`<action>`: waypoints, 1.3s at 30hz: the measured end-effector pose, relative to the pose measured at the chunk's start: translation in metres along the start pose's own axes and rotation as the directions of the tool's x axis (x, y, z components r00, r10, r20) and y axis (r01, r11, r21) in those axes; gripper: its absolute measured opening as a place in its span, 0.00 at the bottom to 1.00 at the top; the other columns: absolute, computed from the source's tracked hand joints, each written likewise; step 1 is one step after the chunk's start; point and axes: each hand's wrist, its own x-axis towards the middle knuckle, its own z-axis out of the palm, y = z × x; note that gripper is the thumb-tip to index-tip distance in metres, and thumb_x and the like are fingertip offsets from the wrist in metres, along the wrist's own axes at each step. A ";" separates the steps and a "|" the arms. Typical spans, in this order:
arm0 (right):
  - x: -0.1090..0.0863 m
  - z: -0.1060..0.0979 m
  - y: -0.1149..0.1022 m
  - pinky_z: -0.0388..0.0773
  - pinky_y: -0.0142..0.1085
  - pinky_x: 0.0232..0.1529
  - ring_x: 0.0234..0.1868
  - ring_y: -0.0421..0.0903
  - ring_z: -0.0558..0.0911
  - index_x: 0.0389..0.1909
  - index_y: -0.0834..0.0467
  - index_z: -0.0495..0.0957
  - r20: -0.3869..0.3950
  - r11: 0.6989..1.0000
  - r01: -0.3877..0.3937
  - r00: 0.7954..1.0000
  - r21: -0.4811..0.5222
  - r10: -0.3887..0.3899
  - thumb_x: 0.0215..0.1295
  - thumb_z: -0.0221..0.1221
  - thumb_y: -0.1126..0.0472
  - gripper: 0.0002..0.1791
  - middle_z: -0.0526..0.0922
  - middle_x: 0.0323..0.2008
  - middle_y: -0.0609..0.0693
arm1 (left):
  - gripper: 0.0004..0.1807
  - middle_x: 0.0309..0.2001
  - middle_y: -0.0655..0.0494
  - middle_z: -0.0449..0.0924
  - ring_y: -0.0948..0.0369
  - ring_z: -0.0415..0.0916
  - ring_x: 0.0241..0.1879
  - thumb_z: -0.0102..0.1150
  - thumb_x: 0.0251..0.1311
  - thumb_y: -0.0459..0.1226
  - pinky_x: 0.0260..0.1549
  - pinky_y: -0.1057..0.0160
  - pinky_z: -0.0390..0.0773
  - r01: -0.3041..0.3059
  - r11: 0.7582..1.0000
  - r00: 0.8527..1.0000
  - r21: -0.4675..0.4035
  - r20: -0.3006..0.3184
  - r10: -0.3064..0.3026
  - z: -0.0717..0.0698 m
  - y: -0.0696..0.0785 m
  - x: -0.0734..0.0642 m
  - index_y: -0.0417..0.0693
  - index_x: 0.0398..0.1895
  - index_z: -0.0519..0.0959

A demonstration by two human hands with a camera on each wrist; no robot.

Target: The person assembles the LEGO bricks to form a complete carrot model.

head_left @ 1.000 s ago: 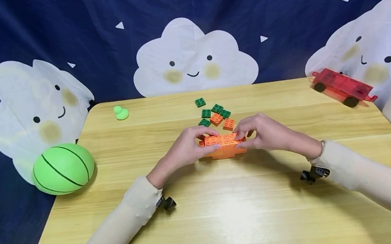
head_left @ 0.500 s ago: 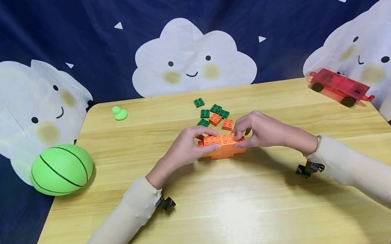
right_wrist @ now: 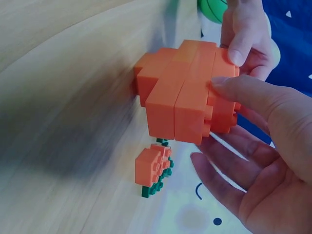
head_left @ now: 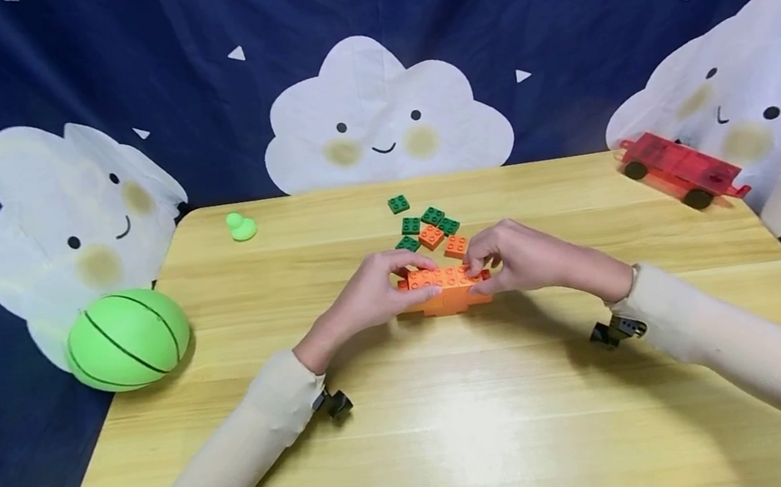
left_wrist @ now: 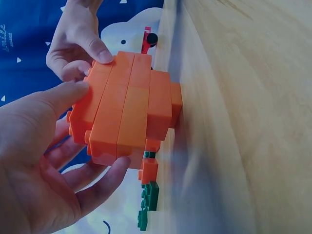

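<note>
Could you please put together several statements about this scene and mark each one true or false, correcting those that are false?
1. The left hand and the right hand both hold the orange brick build. True.
2. The green ball and the red toy vehicle are at opposite sides of the table. True.
3. The green ball is nearer the right hand than the left hand. False: it is on the left, nearer the left hand.
4. In the head view, loose green bricks and loose orange bricks lie beyond the orange brick build. True.
5. The loose orange bricks outnumber the loose green bricks. False: there are more green ones.
</note>
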 end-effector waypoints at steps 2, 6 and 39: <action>-0.002 0.000 0.001 0.87 0.42 0.40 0.36 0.43 0.86 0.28 0.54 0.82 0.001 1.000 0.000 1.000 -0.012 0.000 0.56 0.74 0.68 0.10 0.87 0.32 0.46 | 0.15 0.48 0.61 0.88 0.64 0.79 0.45 0.73 0.61 0.46 0.47 0.60 0.83 -0.012 1.000 1.000 -0.006 0.017 0.012 -0.001 -0.003 0.004 0.55 0.50 0.87; -0.003 0.003 0.002 0.87 0.40 0.41 0.38 0.42 0.86 0.32 0.56 0.81 0.004 1.000 0.013 1.000 -0.024 -0.013 0.58 0.73 0.68 0.09 0.87 0.34 0.46 | 0.13 0.45 0.61 0.86 0.63 0.79 0.45 0.66 0.68 0.48 0.41 0.60 0.84 -0.028 0.999 0.999 -0.018 0.036 0.028 -0.009 -0.011 0.018 0.55 0.51 0.87; -0.004 0.006 0.002 0.86 0.45 0.39 0.36 0.41 0.82 0.31 0.55 0.78 0.010 0.999 0.032 0.999 -0.010 -0.032 0.60 0.73 0.62 0.11 0.84 0.33 0.44 | 0.23 0.62 0.51 0.80 0.54 0.74 0.63 0.64 0.70 0.44 0.68 0.55 0.73 -0.053 0.927 0.968 0.371 0.247 -0.044 -0.026 -0.034 0.089 0.45 0.64 0.79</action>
